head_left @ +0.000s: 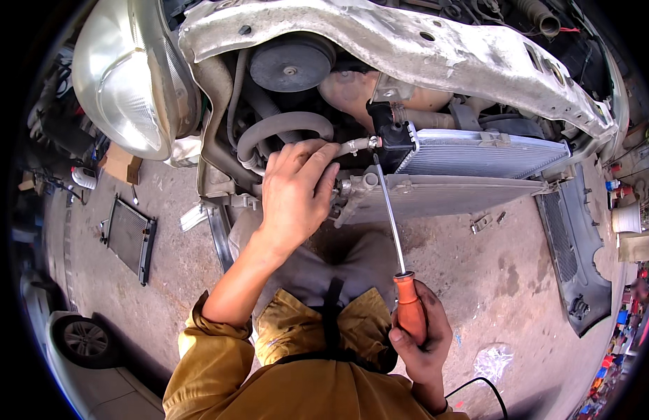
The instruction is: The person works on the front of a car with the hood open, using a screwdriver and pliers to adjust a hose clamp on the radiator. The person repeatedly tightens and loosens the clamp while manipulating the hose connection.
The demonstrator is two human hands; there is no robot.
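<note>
My left hand (293, 192) is closed round a grey rubber hose (351, 148), its fingertips near the end that meets the radiator. A metal hose clamp (373, 142) sits at that joint, against the black end tank (394, 143) of the silver radiator (489, 152). In my right hand (431, 343) is a screwdriver (411, 308) with an orange handle and a long shaft. Its tip points up and ends just below the clamp; whether it touches anything there cannot be made out. My left palm hides part of the pipework behind it.
Overhead runs a worn pale crossmember (380, 35), with a headlight (125, 84) at its left. A flat condenser (443, 198) hangs below the radiator. On the floor lie a framed radiator-like panel (128, 238), a grey bumper cover (580, 259) and clear plastic wrap (492, 362).
</note>
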